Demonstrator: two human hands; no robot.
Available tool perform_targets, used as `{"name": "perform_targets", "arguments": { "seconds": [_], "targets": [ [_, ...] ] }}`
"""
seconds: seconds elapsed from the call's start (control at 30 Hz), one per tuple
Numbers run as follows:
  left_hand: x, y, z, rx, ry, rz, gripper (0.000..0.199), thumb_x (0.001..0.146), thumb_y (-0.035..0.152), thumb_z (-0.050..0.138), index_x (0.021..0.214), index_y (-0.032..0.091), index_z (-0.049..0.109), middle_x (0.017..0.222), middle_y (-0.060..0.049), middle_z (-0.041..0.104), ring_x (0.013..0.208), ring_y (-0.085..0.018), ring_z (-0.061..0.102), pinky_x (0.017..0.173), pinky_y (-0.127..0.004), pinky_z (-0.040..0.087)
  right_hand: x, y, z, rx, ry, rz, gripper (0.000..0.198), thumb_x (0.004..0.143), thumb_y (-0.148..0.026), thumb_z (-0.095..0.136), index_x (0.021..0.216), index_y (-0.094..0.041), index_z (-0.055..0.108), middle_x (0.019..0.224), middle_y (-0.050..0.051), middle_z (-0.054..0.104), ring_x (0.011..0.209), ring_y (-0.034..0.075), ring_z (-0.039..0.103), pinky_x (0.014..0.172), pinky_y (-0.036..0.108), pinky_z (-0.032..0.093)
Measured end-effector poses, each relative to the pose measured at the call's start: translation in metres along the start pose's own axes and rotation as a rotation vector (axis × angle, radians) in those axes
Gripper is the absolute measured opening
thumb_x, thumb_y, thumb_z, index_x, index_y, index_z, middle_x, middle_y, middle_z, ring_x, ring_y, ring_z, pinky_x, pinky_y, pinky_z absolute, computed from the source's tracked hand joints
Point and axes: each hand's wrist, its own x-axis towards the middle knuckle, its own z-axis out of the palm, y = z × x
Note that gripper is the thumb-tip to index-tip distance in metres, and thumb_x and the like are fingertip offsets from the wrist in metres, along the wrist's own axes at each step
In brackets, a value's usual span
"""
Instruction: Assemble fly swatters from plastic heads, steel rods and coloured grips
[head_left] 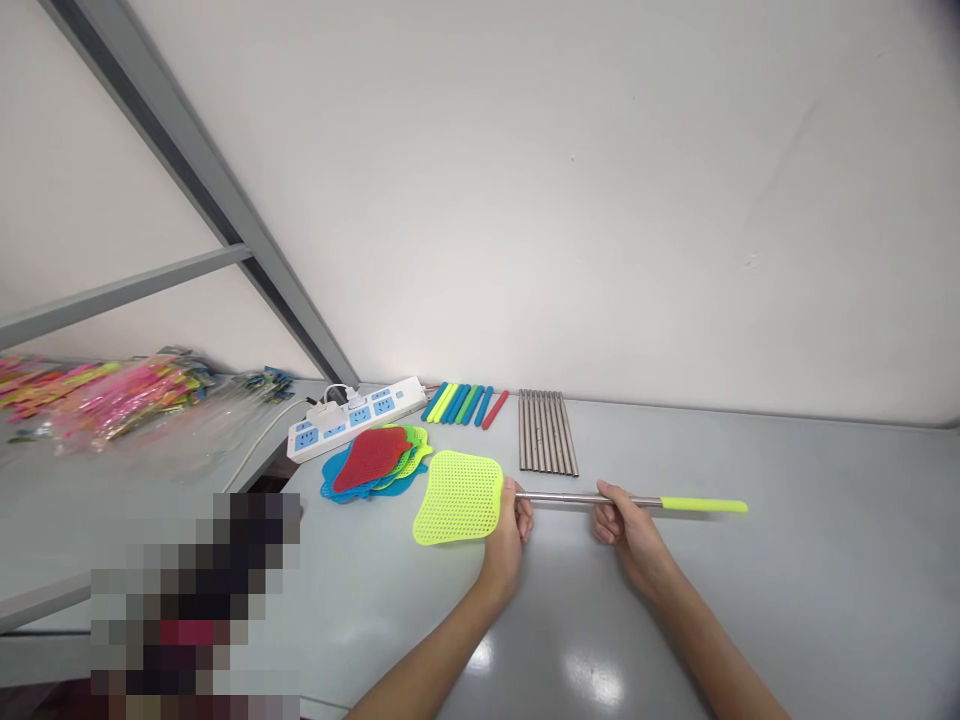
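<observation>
A yellow fly swatter [459,498] with a perforated head, a metal rod and a yellow handle grip [705,505] is held level above the table. My left hand [511,520] is closed at the neck, where the head meets the rod. Further along the rod, near the grip, my right hand [626,525] is closed around the metal. Left of the swatter lies a pile of loose swatter heads [373,458] in red, green, yellow and blue. Behind it are a row of coloured handle grips [459,403] and a row of metal rods [547,432].
A white power strip [356,418] with plugs and a cable stands behind the pile. On the left surface lie bagged colourful items [127,395]. A grey metal frame [202,170] rises at the left; a pale wall [600,200] backs the grey table [840,580].
</observation>
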Motion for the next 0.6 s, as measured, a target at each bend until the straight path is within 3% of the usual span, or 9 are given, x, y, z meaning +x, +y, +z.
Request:
{"name": "perform_targets", "arguments": {
  "seconds": [0.2, 0.37, 0.6],
  "targets": [
    [0.000, 0.004, -0.006, 0.173, -0.219, -0.019, 0.041, 0.078, 0.046, 0.040, 0.048, 0.017, 0.040, 0.037, 0.006, 0.028, 0.036, -0.006, 0.028, 0.041, -0.021, 0.022, -0.001, -0.006, -0.009, -0.042, -0.153, 0.009, 0.041, 0.077, -0.036, 0.045, 0.042, -0.019, 0.034, 0.039, -0.006, 0.026, 0.037, 0.008, 0.027, 0.042, 0.025, 0.021],
    [-0.002, 0.003, -0.007, 0.174, -0.282, -0.066, 0.043, 0.078, 0.050, 0.037, 0.051, 0.017, 0.041, 0.036, 0.007, 0.026, 0.035, -0.006, 0.027, 0.040, -0.022, 0.020, -0.005, -0.020, -0.015, -0.132, -0.291, 0.121, 0.044, 0.079, -0.040, 0.044, 0.043, -0.018, 0.034, 0.038, -0.006, 0.028, 0.036, 0.007, 0.029, 0.041, 0.024, 0.019],
    [-0.003, 0.000, -0.009, 0.185, -0.302, -0.067, 0.046, 0.079, 0.051, 0.033, 0.049, 0.017, 0.039, 0.036, 0.006, 0.025, 0.035, -0.006, 0.027, 0.040, -0.022, 0.021, -0.006, -0.017, -0.014, -0.084, -0.300, 0.184, 0.044, 0.078, -0.043, 0.042, 0.043, -0.018, 0.032, 0.038, -0.007, 0.027, 0.033, 0.006, 0.025, 0.039, 0.024, 0.015]
  ]
}}
